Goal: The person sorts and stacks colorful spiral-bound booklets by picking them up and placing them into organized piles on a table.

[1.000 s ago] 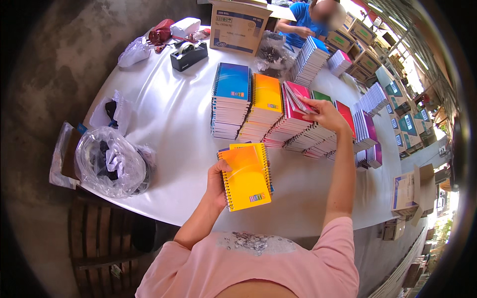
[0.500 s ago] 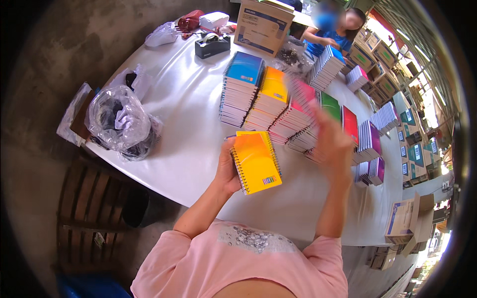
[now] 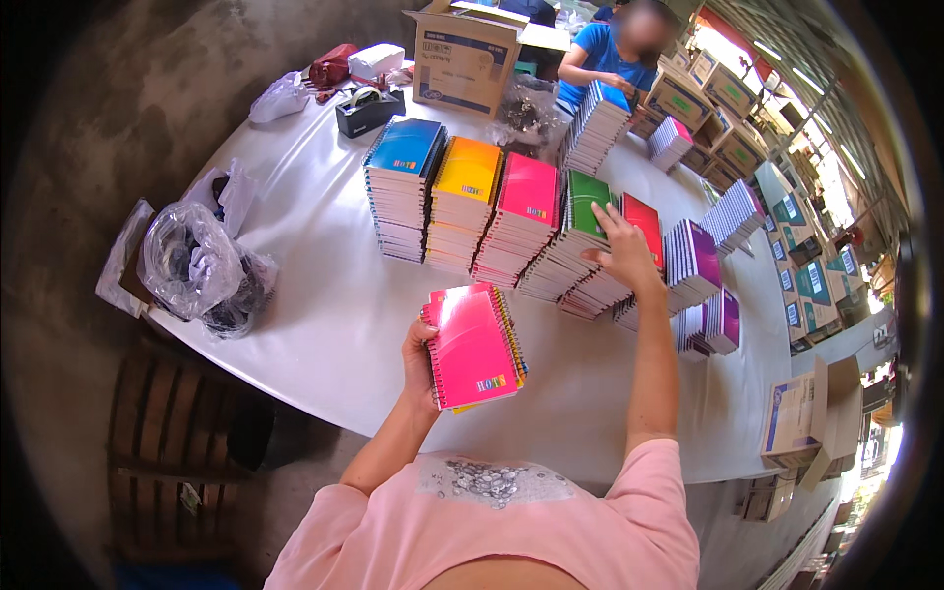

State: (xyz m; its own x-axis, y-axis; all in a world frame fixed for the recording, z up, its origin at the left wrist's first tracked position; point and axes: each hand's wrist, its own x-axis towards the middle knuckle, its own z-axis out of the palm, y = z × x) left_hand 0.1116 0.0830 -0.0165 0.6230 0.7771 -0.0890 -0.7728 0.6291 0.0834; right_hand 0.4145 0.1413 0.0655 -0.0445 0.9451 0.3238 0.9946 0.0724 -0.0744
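Note:
A small stack of spiral notebooks rests in my left hand [image 3: 419, 359], its fingers closed around the left side. A pink notebook [image 3: 472, 344] lies on top, and yellow edges show beneath it. My right hand [image 3: 629, 254] reaches over the row of stacks, fingers stretched and apart, fingertips at the right edge of the green notebook stack [image 3: 587, 197]. Just right of those fingers is the red notebook stack [image 3: 644, 224], partly covered by the hand. Left of the green stand the pink stack [image 3: 529, 187], the yellow stack [image 3: 466, 172] and the blue stack [image 3: 405, 147].
Purple notebook stacks [image 3: 696, 256] continue the row on the right. A tape dispenser [image 3: 370, 113] and a cardboard box [image 3: 462, 69] stand at the back. A plastic-lined bin [image 3: 202, 261] is at the left table edge. Across the table, a person in blue [image 3: 590, 54] handles notebooks.
A pink notebook now lies on the yellow one in my left hand. My right hand has moved from above the pink stack to the green stack. The view has shifted right.

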